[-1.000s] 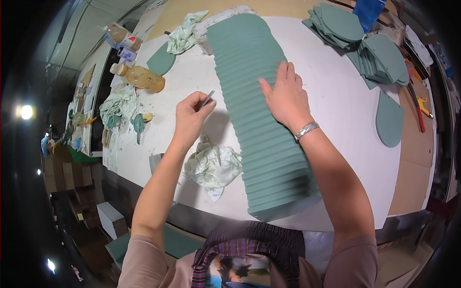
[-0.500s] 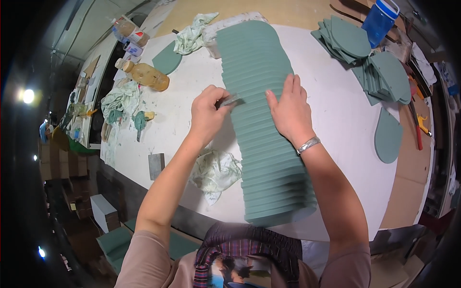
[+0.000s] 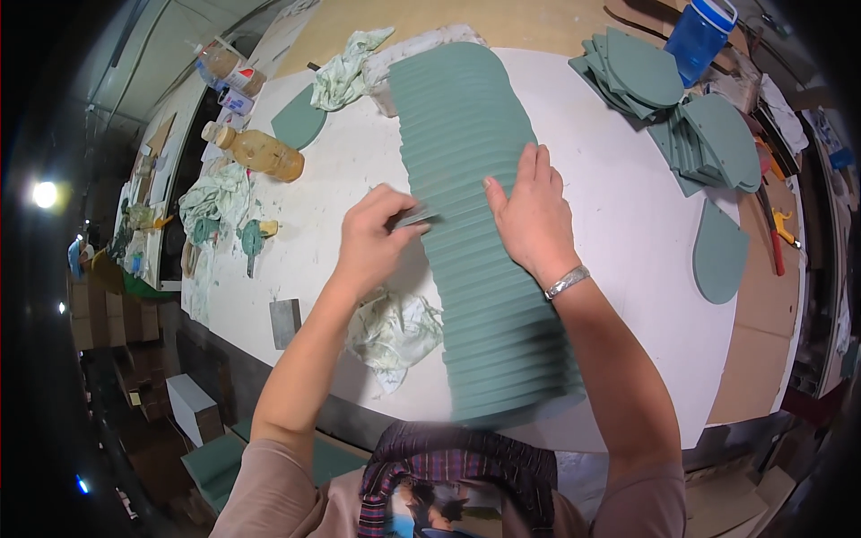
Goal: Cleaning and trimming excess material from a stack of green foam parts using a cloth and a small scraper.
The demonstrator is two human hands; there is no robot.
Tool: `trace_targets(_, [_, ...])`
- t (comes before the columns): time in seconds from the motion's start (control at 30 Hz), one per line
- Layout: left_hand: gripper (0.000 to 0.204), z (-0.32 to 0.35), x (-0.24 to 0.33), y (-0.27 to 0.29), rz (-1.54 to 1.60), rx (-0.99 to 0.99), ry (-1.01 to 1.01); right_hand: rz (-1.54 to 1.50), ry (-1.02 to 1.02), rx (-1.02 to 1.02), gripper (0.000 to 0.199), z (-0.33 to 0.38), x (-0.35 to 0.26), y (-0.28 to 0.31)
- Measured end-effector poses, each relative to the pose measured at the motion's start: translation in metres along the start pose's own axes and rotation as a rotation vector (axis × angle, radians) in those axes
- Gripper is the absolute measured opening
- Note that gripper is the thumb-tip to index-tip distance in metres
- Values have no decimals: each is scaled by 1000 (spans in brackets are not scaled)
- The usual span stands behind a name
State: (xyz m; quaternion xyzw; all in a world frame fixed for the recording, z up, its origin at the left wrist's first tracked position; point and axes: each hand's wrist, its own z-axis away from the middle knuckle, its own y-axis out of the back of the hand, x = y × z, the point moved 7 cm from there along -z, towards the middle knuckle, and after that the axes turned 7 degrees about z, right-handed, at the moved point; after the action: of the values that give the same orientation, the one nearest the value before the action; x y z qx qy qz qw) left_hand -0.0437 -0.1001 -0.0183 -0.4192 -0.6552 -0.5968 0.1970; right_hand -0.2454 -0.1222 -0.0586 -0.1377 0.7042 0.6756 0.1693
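A long overlapping row of green round-ended panels (image 3: 466,170) runs down the middle of the white table. My left hand (image 3: 375,235) pinches a thin, flat, greyish blade-like piece (image 3: 414,215), whose exact kind I cannot make out. Its tip is at the left edges of the panels. My right hand (image 3: 536,213) lies on the right side of the row with fingers stretched out, a silver bracelet on its wrist. Close to my left forearm are a crumpled stained cloth (image 3: 395,334) and a small grey block (image 3: 285,323).
More green panels (image 3: 641,70) are stacked at the far right, near a blue jug (image 3: 700,40). A single panel (image 3: 720,251) lies below them. Bottles of yellowish liquid (image 3: 260,152), rags (image 3: 215,197) and a paint-stained tool (image 3: 252,242) occupy the left side.
My left hand has moved down and slightly left along the panel edges with the thin piece. My right hand stays flat on the row.
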Motion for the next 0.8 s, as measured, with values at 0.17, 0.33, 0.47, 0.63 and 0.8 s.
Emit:
trace_targets(0.17, [7,22,-61,29,251,246,312,-49,-22,-41,77,1,-1,0])
trace_targets(0.33, [13,-5,-54,21,307,260,324,-35,-33,-65,77,0,0,0])
trace_targets(0.47, [12,-24,-42,2,422,184,312,-23,-25,-70,76,-1,-1,0])
trace_targets(0.63, [13,-35,-43,1,228,99,137,6,-29,-75,74,-1,-4,4])
trace_targets(0.8, [16,-33,-34,8,33,42,71,-21,-29,-76,75,-1,-2,0])
